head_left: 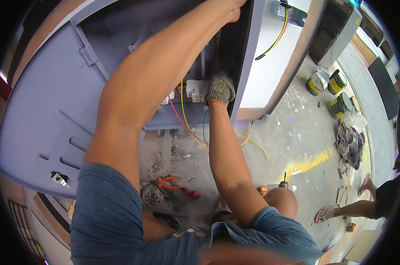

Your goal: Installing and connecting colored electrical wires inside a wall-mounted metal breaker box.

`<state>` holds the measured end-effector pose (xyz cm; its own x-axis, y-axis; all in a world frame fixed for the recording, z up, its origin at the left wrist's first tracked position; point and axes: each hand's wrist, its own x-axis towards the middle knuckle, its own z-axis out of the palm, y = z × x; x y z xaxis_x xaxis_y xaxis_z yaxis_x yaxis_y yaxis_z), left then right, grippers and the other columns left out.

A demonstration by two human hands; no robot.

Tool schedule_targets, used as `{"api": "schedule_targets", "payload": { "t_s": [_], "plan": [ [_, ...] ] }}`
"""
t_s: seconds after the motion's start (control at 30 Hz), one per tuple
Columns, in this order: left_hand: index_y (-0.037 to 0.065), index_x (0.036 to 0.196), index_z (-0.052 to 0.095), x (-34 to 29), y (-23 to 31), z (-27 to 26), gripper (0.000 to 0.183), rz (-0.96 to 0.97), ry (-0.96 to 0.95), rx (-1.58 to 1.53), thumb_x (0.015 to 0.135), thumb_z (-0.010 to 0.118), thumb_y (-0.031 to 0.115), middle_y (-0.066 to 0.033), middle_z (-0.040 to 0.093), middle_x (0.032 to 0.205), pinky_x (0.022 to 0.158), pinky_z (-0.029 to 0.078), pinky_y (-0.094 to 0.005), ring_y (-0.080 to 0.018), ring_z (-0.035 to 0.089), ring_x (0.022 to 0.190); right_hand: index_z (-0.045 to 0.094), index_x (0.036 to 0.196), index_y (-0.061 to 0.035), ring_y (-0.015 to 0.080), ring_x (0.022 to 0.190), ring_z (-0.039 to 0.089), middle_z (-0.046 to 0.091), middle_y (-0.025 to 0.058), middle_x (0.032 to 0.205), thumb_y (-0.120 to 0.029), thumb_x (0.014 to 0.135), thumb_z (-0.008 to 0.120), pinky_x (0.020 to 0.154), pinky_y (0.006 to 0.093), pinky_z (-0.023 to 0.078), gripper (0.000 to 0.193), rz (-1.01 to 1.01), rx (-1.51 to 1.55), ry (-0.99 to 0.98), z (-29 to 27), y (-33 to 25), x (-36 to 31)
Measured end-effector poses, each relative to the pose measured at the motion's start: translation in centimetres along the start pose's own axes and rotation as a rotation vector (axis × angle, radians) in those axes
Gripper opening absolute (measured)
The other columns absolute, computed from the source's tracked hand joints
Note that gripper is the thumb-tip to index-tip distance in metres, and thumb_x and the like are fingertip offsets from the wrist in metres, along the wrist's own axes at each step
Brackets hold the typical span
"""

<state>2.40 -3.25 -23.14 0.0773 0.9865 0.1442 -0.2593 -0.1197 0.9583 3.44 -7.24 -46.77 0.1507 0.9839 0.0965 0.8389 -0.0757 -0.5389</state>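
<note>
My left arm reaches up across the open grey metal cabinet [248, 57]. Only the heel of my bare left hand [236, 11] shows at the top edge, by the cabinet's right side; its fingers are out of sight. Inside the cabinet is my right hand [221, 89], in a grey knitted glove with an orange cuff. It is right beside a white block-shaped electrical part [196, 91]; its fingers are turned away and hidden. A yellow wire [182, 106] and a red wire [177, 112] hang from the cabinet, and a green wire [204, 123] runs down below the glove.
The cabinet door [41, 101] stands open at left. Orange-handled pliers [167, 181], a red-handled screwdriver [191, 193] and a drill [283, 183] are near my legs. Paint cans [317, 83] and crumpled sheeting [351, 143] lie right; another person's leg [354, 211] is nearby.
</note>
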Motion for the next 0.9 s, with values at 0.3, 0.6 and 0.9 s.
{"api": "schedule_targets", "payload": {
  "t_s": [0.3, 0.6, 0.9],
  "plan": [
    [-0.002, 0.124, 0.059, 1.6, -2.0, -3.0, 0.036, -0.077, -0.167, -0.090, 0.105, 0.037, 0.019, -0.0215, 0.064, 0.120, 0.091, 0.055, -0.0483, -0.0306, 0.066, 0.103, 0.062, 0.125, -0.0035, 0.0354, 0.106, 0.067, 0.066, 0.0209, 0.119, -0.024, 0.099, 0.047, 0.087, 0.0461, 0.056, 0.037, 0.087, 0.036, -0.119, -2.0, -2.1, 0.3],
    [-0.001, 0.132, 0.056, -0.8, -2.4, -2.0, 0.040, 0.089, 0.002, 0.662, 0.097, 0.049, 0.019, -0.0192, 0.064, 0.119, 0.081, 0.052, -0.0433, -0.0278, 0.065, 0.096, 0.055, 0.131, -0.0125, 0.0389, 0.104, 0.065, 0.063, 0.0205, 0.119, -0.037, 0.089, 0.060, 0.084, 0.0471, 0.054, 0.049, 0.117, 0.321, 0.020, -2.3, -1.9, 3.5],
    [0.004, 0.133, 0.057, 1.2, -1.6, -1.1, 0.041, 0.005, -0.066, 1.487, 0.093, 0.045, 0.007, -0.0138, 0.069, 0.105, 0.071, 0.052, -0.0395, -0.0177, 0.065, 0.076, 0.060, 0.125, -0.0082, 0.0369, 0.098, 0.068, 0.069, 0.0197, 0.107, -0.032, 0.092, 0.057, 0.083, 0.0441, 0.055, 0.041, -0.146, 0.363, 0.398, 0.9, -0.5, 6.6]
  ]
}}
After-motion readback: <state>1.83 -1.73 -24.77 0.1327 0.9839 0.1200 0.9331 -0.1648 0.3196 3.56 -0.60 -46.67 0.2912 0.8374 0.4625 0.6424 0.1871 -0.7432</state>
